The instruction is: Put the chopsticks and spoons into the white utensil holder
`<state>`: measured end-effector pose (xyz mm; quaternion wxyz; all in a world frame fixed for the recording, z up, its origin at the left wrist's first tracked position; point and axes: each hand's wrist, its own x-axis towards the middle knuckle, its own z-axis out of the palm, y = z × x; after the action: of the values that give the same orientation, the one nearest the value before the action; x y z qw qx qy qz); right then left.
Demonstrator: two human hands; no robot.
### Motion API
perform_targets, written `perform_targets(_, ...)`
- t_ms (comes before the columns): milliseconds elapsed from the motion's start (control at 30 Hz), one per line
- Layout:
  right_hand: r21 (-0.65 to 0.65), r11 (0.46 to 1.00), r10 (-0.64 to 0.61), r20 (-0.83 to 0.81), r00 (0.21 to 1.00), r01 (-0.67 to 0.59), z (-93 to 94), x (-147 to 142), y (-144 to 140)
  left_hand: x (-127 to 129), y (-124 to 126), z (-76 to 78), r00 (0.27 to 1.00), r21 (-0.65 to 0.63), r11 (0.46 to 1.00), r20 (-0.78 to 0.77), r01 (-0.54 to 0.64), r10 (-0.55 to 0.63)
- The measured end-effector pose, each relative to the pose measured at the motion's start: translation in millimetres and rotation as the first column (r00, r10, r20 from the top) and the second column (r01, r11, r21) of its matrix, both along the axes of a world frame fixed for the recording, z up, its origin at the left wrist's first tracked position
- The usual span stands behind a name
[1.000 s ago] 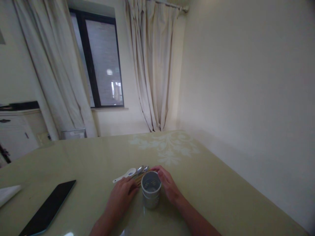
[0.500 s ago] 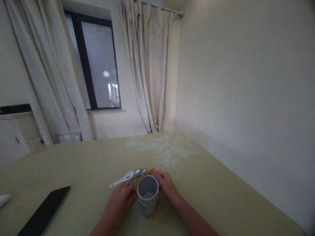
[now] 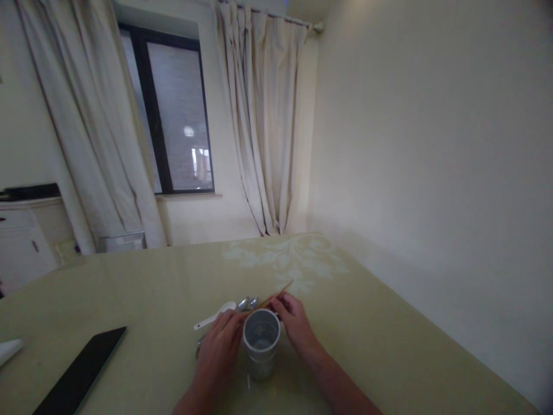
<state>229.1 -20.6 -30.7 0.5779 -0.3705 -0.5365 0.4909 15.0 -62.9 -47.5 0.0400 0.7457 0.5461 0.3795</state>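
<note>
A grey cup (image 3: 261, 357) stands upright on the table between my hands, its inside bare apart from small light marks at the bottom. Just behind its rim, thin wooden chopsticks (image 3: 281, 290) slant up to the right. My right hand (image 3: 298, 325) pinches them near the raised end. At the lower end, my left hand (image 3: 221, 343) closes its fingers round them, partly hidden behind the cup. Past the left hand lie a white soup spoon (image 3: 211, 319) and two metal spoons (image 3: 248, 303), their handles covered by that hand.
A black flat slab (image 3: 82, 372), perhaps a tablet, lies on the table (image 3: 151, 288) to the left. A white object (image 3: 9, 349) sits at the far left edge. The wall (image 3: 432, 202) borders the table's right side; curtains (image 3: 268, 127) hang beyond.
The chopsticks, lying low behind the cup before, are now lifted and tilted with their right end higher. My left hand has moved slightly right and up towards them.
</note>
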Motion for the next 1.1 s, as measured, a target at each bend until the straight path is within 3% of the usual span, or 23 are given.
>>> perform_targets(167,-0.002,0.942,-0.325,-0.246,0.913,0.335,22.8,35,6,-18,3,2.5,0.992,-0.046,0.992,-0.05,-0.115,0.113)
perform_targets(267,0.034,0.926,-0.347,-0.321,0.881,0.377,34.3,50,5,-21,2,3.0,0.979,-0.148,0.982,-0.18,-0.121,0.093)
perform_targets(433,0.174,0.947,-0.245,-0.15,0.958,0.269,41.1,41,-10,-16,1,1.9,0.975,-0.189,0.979,-0.217,-0.08,0.038)
perform_targets(633,0.147,0.989,-0.034,0.072,0.997,0.024,35.1,17,-20,-15,0,-5.1,0.98,-0.188,0.981,-0.197,-0.05,0.012)
perform_targets(867,0.0,0.997,-0.072,0.118,0.99,0.072,5.7,9,-6,-8,-2,0.7,0.998,-0.155,0.987,-0.052,-0.052,0.045)
perform_targets(967,-0.078,0.996,0.056,0.145,0.988,-0.045,-8.4,2,-1,1,-5,1.5,0.996,-0.196,0.981,0.087,-0.006,0.024)
perform_targets(1100,-0.034,0.99,0.142,0.052,0.989,-0.14,-11.7,-8,-1,9,-5,1.6,0.98,-0.206,0.972,0.182,0.116,-0.079)
